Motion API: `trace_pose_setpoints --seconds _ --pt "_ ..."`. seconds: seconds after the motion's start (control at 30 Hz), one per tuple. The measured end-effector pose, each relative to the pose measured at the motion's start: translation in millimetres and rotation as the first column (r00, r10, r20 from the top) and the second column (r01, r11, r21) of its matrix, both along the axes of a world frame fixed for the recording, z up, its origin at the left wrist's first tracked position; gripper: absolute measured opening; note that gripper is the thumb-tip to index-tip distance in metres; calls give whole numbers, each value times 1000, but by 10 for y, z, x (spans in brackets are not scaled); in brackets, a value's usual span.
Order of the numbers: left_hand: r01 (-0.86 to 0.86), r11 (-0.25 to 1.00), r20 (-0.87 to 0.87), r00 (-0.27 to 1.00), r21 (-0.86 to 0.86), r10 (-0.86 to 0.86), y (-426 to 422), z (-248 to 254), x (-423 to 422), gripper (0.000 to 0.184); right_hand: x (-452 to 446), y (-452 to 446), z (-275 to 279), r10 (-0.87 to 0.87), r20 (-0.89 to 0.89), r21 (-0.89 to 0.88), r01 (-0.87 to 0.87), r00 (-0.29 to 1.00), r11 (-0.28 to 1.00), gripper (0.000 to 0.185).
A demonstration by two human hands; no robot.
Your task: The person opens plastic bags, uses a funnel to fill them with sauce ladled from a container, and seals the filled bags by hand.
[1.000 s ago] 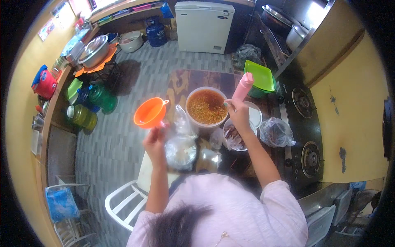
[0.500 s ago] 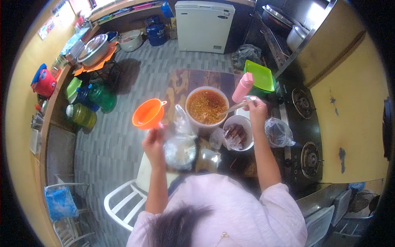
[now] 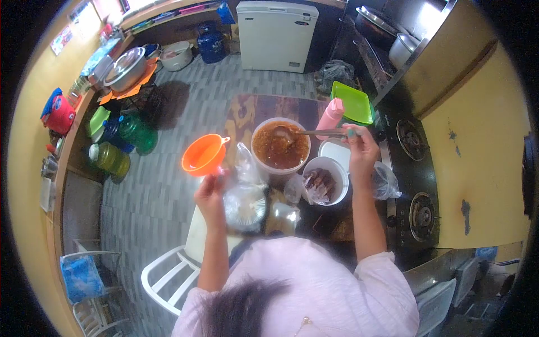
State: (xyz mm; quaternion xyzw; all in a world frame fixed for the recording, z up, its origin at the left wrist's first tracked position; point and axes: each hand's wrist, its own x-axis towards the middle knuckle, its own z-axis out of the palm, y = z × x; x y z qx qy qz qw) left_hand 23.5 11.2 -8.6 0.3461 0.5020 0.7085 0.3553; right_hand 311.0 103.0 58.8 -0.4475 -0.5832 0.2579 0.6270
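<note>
My left hand (image 3: 210, 190) is closed on the lower part of an orange funnel (image 3: 203, 155), held up left of the table. My right hand (image 3: 362, 147) grips the handle of a metal ladle (image 3: 320, 132). The ladle's bowl lies in the reddish-brown sauce with bits inside a round clear tub (image 3: 280, 167). Behind the handle a pink bottle (image 3: 330, 117) stands, capped. A white tub (image 3: 338, 194) with dark pieces and a plastic bag in it sits near my right forearm, beside a white lid (image 3: 334, 150).
Plastic bags (image 3: 245, 208) lie on the patterned table (image 3: 247, 109). A green container (image 3: 352, 103) is at its back right corner, a black stove (image 3: 409, 180) to the right. A white chair (image 3: 171, 275) stands at lower left, a white freezer (image 3: 277, 36) at the back.
My right hand has moved right and down from above the sauce tub, and the ladle has come into view, its bowl now visible at the sauce's surface. My left hand keeps the funnel nearly still.
</note>
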Motion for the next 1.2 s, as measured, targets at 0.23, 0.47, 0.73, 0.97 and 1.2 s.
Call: trace_pose_setpoints --seconds 0.23,0.47,0.73,0.97,1.2 --pt "9 1000 -12 1000 14 -9 -11 -19 -16 21 -203 -17 -83 3 278 89 -29 961 996 8" --pt "-2 1000 -4 1000 -16 2 -11 -88 -50 21 -287 70 -351 -2 429 85 -39 903 996 11" --pt "7 1000 13 1000 6 -8 -7 -54 -40 19 -285 90 -624 34 488 -98 16 872 995 12" --pt "8 1000 -23 1000 -1 -8 -38 -79 -73 17 -173 158 -676 -63 153 -329 111 986 938 14" --pt "7 998 -59 998 -60 -10 -16 -79 -74 17 12 74 -189 -114 -102 -219 90 988 972 14"
